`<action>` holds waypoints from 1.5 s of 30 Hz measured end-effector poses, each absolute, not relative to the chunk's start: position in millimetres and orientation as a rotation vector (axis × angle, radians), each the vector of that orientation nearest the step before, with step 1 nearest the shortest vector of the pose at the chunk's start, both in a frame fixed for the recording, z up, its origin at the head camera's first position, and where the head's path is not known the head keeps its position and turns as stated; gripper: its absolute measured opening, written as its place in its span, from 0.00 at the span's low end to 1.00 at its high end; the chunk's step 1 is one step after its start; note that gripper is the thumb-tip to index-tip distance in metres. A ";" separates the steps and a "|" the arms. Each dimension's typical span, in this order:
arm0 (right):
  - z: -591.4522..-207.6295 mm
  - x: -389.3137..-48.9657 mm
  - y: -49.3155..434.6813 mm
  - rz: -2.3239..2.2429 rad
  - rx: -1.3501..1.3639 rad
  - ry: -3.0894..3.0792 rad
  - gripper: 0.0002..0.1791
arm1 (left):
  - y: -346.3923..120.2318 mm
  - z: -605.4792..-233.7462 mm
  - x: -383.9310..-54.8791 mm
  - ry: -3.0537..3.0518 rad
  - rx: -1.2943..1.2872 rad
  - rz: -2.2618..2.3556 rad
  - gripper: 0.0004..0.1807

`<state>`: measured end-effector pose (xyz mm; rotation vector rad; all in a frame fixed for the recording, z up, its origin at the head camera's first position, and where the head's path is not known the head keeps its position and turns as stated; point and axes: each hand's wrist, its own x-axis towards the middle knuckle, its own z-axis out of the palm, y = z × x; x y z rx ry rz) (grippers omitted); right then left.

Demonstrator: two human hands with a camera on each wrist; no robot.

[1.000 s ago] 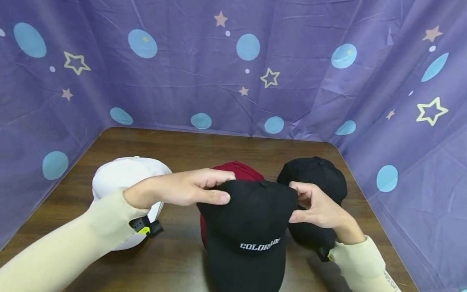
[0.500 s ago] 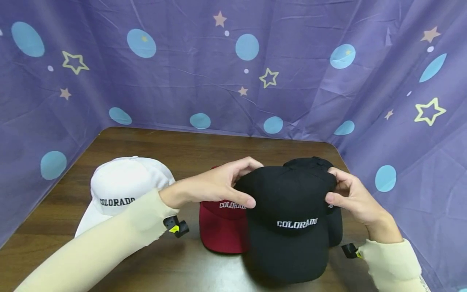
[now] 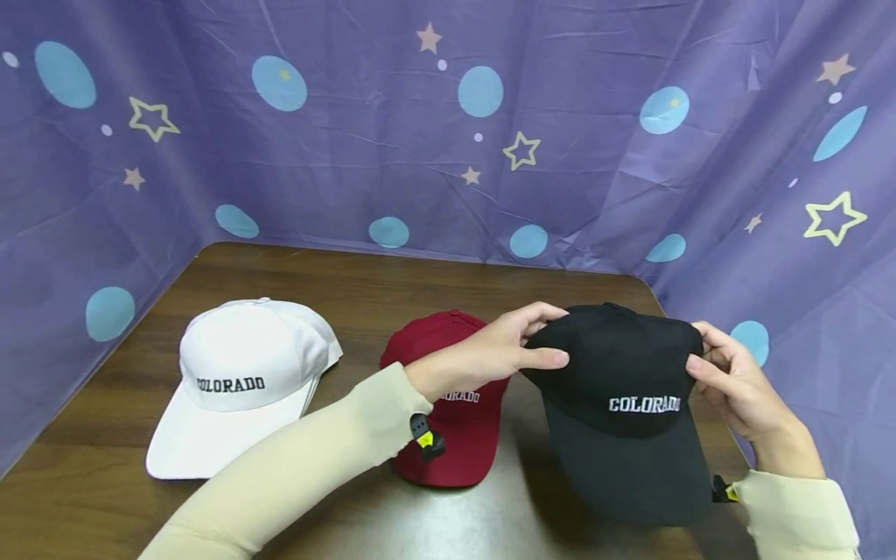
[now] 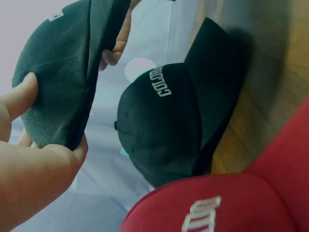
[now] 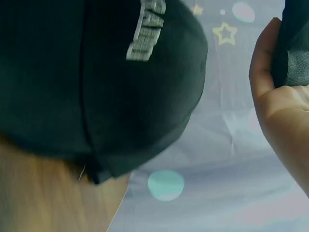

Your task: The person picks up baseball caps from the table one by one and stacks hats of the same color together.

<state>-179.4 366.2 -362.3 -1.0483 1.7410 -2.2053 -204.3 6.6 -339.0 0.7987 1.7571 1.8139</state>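
A black baseball cap (image 3: 609, 365) with white COLORADO lettering hangs above the table between both hands. My left hand (image 3: 500, 346) pinches its left side, thumb in front and fingers behind. At its right side, my right hand (image 3: 745, 389) grips the edge the same way. In the left wrist view the held cap (image 4: 60, 72) is apart from a second black cap (image 4: 154, 121), which rests on the table; the head view hides most of that one. Beside it stands a red cap (image 3: 441, 435), partly covered by my left wrist.
A white COLORADO cap (image 3: 245, 365), apparently with another brim beneath it, sits at the left of the brown wooden table (image 3: 336, 280). A purple curtain (image 3: 392, 171) with stars and blue dots encloses the back and sides.
Both hands have carried the black cap to the right, from in front of the red cap to in front of the other black cap. The white and red caps have come into fuller view.
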 end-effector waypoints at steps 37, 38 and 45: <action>-429.6 -209.0 418.5 -1.988 -0.521 2.072 0.21 | 80.6 -396.2 -238.9 2.173 0.359 1.693 0.26; -429.2 -208.8 418.5 -1.977 -0.506 2.095 0.21 | 81.2 -395.6 -238.1 2.179 0.344 1.693 0.26; -426.6 -207.4 418.6 -1.877 -0.397 2.249 0.19 | 83.5 -393.8 -235.2 2.252 0.269 1.660 0.21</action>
